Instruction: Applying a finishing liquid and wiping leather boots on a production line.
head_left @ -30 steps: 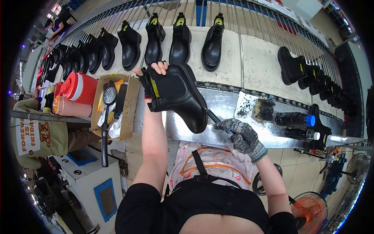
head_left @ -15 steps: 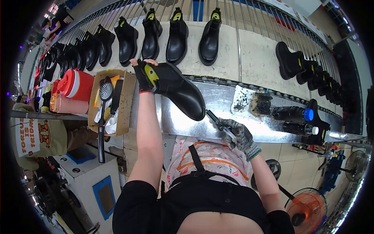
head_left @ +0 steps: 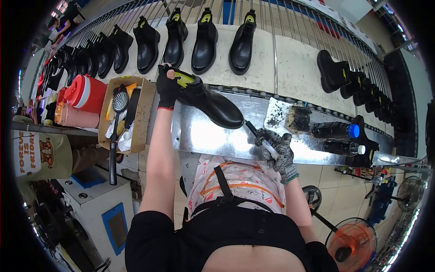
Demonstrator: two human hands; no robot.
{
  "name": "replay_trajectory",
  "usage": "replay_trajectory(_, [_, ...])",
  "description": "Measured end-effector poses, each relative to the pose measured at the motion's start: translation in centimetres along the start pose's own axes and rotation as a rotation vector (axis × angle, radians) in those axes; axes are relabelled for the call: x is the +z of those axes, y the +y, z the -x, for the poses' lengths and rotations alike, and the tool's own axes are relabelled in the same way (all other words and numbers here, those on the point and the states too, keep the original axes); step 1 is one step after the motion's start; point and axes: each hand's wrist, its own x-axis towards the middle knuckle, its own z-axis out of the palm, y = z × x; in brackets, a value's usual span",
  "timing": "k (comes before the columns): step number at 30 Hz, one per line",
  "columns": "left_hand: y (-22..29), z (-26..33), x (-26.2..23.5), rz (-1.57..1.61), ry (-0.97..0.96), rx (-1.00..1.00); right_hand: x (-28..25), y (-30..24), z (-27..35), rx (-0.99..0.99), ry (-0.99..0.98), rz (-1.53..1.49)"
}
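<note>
A black leather ankle boot (head_left: 212, 105) with a yellow-green inner tab is tilted above the metal worktop, its toe pointing right and toward me. My left hand (head_left: 167, 88), in a black fingerless glove with a red cuff edge, grips it by the shaft opening. In a grey knit glove, my right hand (head_left: 280, 154) is closed around a slim, brush-like tool (head_left: 252, 128) with a dark tip and a pale handle part. The tip is at the edge of the boot's toe; whether it touches I cannot tell.
Boots (head_left: 204, 47) stand in a row beyond the metal worktop (head_left: 217, 145), with more (head_left: 331, 72) at right. A stained white tray (head_left: 275, 115), a dark sponge (head_left: 299, 119) and two bottles (head_left: 333, 130) lie right. A cardboard box (head_left: 144, 106) with a hairbrush (head_left: 120, 102) and a red jug (head_left: 88, 94) are left.
The boot has rolled in my left hand and lies flatter, its toe slightly higher and further right. The gloved back of my left hand now shows. My right hand has shifted slightly with the tool.
</note>
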Motion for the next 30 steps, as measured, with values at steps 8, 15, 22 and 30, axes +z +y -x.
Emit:
replay_trajectory(8, [7.0,2.5,-2.0,-0.306,-0.046,0.059,-1.8,-0.4,-0.6,-0.055,0.151,0.118])
replay_trajectory(15, [12.9,6.8,-3.4,-0.339,-0.096,-0.06,-0.4,-1.6,-0.4,-0.134,0.176,0.235])
replay_trajectory(22, [18.7,10.3,-3.7,-0.439,-0.188,-0.187,1.2,-2.5,0.1,-0.149,0.242,0.387])
replay_trajectory(30, [20.9,13.1,-3.9,-0.24,-0.394,-0.336,0.1,-1.0,-0.5,-0.532,0.195,0.969])
